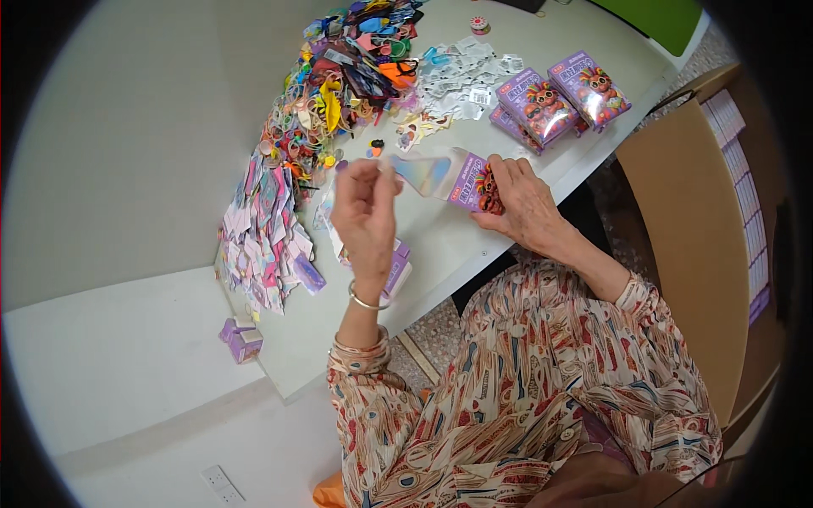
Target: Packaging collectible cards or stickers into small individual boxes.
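Note:
My right hand (527, 203) is wrapped around a small purple carton (468, 188) with a cartoon picture, its open white end facing left. Between that end and my left hand (366, 207) stretches a shiny iridescent foil piece (425, 174). Left thumb and fingers pinch together at the foil's far left corner. Whether the foil's other end sits inside the carton cannot be made out. Another purple carton (396, 269) lies on the table, partly behind my left wrist. Near it is a shiny purple packet (309, 274).
Heaps of small colourful trinkets (339, 93), folded paper pieces (264, 229) and white sachets (470, 76) cover the table's left and far side. Several filled purple cartons (542, 106) are stacked at the right. Beside the table stands a large cardboard box (686, 186) holding rows of cartons.

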`<state>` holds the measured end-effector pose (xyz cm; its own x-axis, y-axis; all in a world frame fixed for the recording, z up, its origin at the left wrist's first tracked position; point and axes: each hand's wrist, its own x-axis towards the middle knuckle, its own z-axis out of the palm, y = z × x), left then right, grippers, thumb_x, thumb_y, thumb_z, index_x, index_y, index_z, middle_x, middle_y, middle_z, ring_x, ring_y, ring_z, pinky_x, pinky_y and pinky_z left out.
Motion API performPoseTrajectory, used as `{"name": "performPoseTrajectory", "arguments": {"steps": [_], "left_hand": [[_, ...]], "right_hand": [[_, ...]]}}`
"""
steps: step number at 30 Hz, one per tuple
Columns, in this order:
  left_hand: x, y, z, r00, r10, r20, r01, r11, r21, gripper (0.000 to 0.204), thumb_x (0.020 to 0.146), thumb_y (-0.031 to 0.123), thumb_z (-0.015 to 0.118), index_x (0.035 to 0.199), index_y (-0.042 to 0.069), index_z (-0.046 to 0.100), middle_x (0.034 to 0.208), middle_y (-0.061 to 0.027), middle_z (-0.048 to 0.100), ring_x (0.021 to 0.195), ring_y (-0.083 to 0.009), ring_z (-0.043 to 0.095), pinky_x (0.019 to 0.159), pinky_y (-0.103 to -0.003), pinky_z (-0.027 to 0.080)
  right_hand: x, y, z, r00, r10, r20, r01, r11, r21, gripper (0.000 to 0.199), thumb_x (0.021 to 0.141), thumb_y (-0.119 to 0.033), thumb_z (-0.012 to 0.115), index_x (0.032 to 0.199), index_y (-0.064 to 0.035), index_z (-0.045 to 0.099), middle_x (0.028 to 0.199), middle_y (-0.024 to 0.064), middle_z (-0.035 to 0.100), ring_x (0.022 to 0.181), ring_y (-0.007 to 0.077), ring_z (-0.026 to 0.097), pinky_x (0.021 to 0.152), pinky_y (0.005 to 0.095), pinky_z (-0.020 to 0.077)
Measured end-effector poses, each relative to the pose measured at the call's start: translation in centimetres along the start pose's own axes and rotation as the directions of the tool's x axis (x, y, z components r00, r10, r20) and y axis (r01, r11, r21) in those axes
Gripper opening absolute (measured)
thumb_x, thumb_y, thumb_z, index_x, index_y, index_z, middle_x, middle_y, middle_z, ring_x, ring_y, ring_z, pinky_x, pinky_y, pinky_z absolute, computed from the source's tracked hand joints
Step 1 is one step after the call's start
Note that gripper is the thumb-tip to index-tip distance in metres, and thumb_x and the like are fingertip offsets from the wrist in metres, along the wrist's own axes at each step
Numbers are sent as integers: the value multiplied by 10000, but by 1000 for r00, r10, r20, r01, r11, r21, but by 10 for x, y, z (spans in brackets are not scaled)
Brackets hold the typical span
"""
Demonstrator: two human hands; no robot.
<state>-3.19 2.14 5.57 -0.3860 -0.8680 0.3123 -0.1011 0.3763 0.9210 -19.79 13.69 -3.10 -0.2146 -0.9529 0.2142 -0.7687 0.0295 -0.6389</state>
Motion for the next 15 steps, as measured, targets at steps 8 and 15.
{"name": "performPoseTrajectory", "arguments": {"steps": [8, 15], "left_hand": [[-7, 0, 14, 997, 65, -50, -60, 994, 86, 112, 897, 46, 651, 964, -2, 575, 819, -39, 631, 699, -84, 603, 681, -231, 499], [-26, -17, 26, 982, 174, 71, -188, 935, 302, 113, 876, 11, 645, 963, -2, 574, 838, -53, 634, 703, -105, 606, 670, -244, 494]], "right_hand": [[-10, -4, -2, 999, 41, -20, -40, 999, 14, 787, 674, -229, 796, 1270, 54, 366, 1097, 209, 517, 992, 367, 503, 814, 435, 493], [-10, -6, -5, 999, 30, -35, -30, 1000, 2, 766, 683, -229, 790, 1256, 62, 373, 1102, 212, 513, 987, 372, 510, 809, 432, 498]]}}
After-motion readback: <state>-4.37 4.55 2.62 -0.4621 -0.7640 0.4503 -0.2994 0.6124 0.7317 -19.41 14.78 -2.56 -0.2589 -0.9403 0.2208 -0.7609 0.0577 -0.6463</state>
